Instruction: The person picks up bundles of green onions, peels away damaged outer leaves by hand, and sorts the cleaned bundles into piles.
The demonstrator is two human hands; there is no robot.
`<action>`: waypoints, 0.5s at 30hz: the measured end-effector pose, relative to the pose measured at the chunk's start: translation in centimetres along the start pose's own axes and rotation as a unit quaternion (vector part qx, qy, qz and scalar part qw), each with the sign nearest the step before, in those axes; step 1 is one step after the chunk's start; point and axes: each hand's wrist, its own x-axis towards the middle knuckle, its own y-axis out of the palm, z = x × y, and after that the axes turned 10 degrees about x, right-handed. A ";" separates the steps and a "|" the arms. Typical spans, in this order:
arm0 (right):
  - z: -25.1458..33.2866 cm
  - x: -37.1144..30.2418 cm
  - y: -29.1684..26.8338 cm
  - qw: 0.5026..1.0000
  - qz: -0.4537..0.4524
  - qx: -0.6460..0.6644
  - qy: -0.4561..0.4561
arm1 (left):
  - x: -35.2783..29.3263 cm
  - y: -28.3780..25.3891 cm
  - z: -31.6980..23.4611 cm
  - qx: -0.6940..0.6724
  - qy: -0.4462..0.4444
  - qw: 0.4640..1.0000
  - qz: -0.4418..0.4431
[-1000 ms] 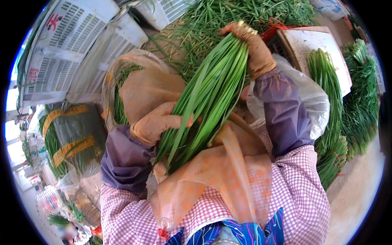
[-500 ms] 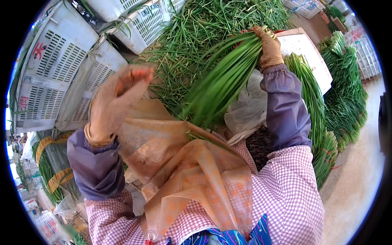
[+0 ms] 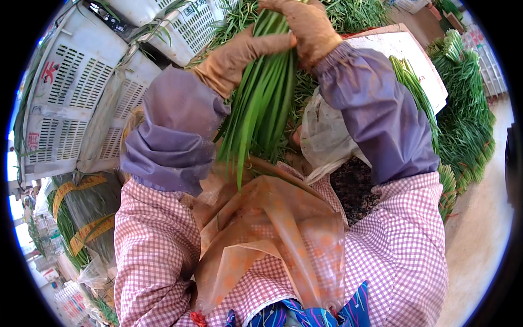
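I hold up a bunch of long flat green leaves, like garlic chives (image 3: pixel 262 101), with the leaf tips hanging down over my apron (image 3: pixel 272 218). My right hand (image 3: pixel 310 30), in a brown glove, is closed round the top end of the bunch. Also gloved in brown, my left hand (image 3: pixel 234 57) grips it from the left side just below, its thumb lying across the leaves. Purple sleeve covers reach up both forearms. The very top of the bunch is partly hidden by the right hand and the picture's edge.
White slatted crates (image 3: pixel 76 98) stand at the left. Loose green leaves (image 3: pixel 354 13) lie in a heap beyond my hands. On the right are a white box (image 3: pixel 403 52), tied bundles of greens (image 3: pixel 463 114) and a clear plastic bag (image 3: pixel 327 128) near my lap.
My right hand has brought the bunch leftward and up, and it now hangs more upright. The left hand, empty before, has come up and taken hold of the bunch.
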 end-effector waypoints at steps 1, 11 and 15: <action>-0.3 0.5 0.0 1.000 -0.007 0.000 -0.002 | 0.0 0.1 0.8 0.014 -0.041 0.999 0.014; 2.5 4.0 -0.1 0.995 0.081 -0.030 -0.053 | -2.8 -3.5 1.3 -0.079 -0.026 0.989 -0.120; -1.5 -0.2 -2.5 0.950 0.239 -0.197 -0.024 | -6.1 -9.2 1.8 -0.209 0.104 0.950 -0.206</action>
